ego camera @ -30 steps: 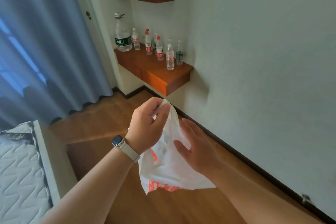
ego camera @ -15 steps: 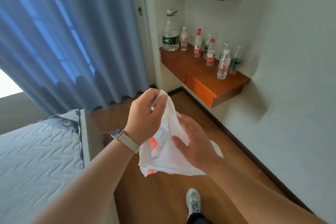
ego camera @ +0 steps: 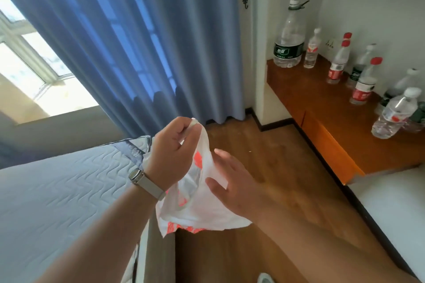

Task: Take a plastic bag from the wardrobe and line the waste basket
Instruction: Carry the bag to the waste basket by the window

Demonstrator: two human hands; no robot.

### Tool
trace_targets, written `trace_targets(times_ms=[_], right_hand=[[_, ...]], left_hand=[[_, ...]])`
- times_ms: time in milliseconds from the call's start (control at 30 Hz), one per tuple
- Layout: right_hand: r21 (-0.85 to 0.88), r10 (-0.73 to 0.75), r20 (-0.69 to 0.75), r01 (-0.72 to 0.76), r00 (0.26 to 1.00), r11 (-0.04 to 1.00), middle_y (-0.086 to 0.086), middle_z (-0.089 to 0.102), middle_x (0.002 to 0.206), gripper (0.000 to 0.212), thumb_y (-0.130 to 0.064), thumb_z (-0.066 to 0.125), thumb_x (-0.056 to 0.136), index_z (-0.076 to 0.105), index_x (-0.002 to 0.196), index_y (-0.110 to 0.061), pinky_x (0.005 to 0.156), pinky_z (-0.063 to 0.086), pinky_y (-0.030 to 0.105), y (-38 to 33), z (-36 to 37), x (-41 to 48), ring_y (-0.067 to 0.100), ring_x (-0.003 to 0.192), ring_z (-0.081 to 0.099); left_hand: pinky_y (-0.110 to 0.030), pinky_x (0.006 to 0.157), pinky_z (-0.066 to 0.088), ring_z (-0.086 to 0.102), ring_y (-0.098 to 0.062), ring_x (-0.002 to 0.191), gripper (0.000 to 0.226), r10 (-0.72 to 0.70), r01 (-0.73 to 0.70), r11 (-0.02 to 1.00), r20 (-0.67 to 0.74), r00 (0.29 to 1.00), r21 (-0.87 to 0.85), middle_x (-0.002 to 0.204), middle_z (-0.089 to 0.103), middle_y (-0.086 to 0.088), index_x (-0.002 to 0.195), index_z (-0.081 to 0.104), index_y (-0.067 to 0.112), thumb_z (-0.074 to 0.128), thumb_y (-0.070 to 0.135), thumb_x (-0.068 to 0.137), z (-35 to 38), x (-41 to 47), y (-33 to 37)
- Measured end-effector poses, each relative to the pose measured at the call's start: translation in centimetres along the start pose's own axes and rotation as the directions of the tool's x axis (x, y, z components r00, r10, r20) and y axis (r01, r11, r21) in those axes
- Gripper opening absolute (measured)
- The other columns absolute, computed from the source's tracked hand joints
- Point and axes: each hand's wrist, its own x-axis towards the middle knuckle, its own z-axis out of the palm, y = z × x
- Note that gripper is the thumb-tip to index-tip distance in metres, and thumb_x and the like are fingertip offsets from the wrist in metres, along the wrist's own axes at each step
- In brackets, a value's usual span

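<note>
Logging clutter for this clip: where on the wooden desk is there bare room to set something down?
The wooden desk is bare along its front edge, between the large bottle and the nearest bottle. The wall side is crowded with small bottles.

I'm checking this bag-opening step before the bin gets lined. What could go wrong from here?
The left hand pinches only one handle of the thin white plastic bag with orange print, so it could slip or stretch. The right hand lies flat against the bag, not gripping. No waste basket is in view, and the clear plastic bottles crowd the wooden ledge's edge nearby.
</note>
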Motion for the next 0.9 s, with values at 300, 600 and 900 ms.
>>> trace_targets(times_ms=[300,600,900], right_hand=[[0.062,-0.085,0.005,0.084,0.996,0.995,-0.023,0.031,0.153,0.055,-0.059,0.043,0.096,0.021,0.145,-0.046,0.117,0.027,0.033,2.2,0.5,11.3,0.004,0.140,0.031],[-0.005,-0.026,0.025,0.026,0.999,1.000,-0.028,0.025,0.154,0.058,-0.062,0.041,0.095,0.017,0.146,-0.048,0.115,0.016,0.021,5.7,2.6,23.5,-0.009,0.139,0.020],[-0.096,-0.003,0.033,0.007,0.999,0.995,-0.039,0.011,0.148,0.055,-0.077,0.020,0.089,0.002,0.139,-0.065,0.120,0.018,0.031,5.3,4.1,37.7,-0.010,0.139,0.013]], left_hand=[[-0.024,0.056,0.044,0.052,-0.015,0.059,0.023,-0.049,0.056,0.996,-0.111,0.993,0.065,0.065,0.058,0.002,0.077,0.059,0.017,0.053,0.034,0.092,-0.2,8.9,-5.1],[-0.034,0.058,0.046,0.052,-0.029,0.063,0.020,-0.117,0.108,0.991,-0.108,0.987,-0.083,0.067,0.057,-0.014,0.078,0.059,0.016,0.055,0.029,0.092,1.9,19.6,-14.9],[-0.024,0.063,0.046,0.053,-0.019,0.064,0.018,-0.129,0.109,0.956,-0.057,0.990,-0.271,0.063,0.054,0.000,0.075,0.059,0.019,0.055,0.028,0.090,1.0,32.2,-23.2]])
